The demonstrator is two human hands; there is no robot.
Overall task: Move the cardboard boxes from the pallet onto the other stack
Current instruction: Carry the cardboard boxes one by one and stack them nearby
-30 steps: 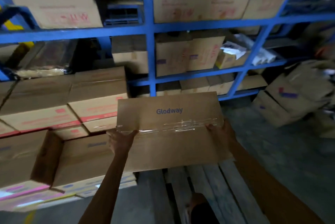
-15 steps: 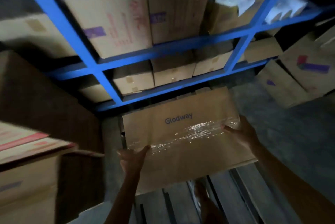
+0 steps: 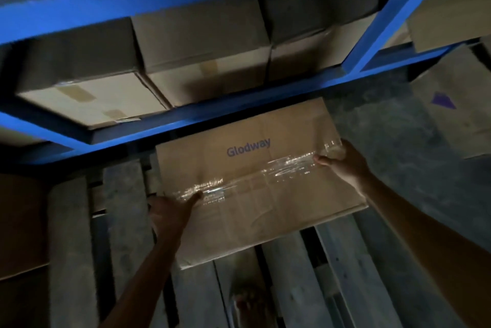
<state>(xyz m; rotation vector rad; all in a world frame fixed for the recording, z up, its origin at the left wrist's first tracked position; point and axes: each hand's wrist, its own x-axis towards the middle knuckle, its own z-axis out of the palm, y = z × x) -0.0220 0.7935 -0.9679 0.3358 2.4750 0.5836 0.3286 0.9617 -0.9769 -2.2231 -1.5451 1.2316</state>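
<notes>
Two hands grip one cardboard box (image 3: 255, 181) marked "Glodway" above the pallet (image 3: 125, 221): left hand (image 3: 170, 214) and right hand (image 3: 342, 165) clamped on opposite ends.

There is one brown cardboard box printed "Glodway" (image 3: 255, 184), sealed with one strip of clear tape. Two bare hands grip it: one left hand (image 3: 170, 216) and one right hand (image 3: 345, 165). One blue metal rack (image 3: 393, 17) carries three plain brown cardboard boxes (image 3: 202, 35) on its lower shelf. One cardboard box with a purple arrow mark (image 3: 451, 115) stands beyond the rack's right edge. There is one grey wooden pallet (image 3: 69, 248); its slats are too dim to count.
</notes>
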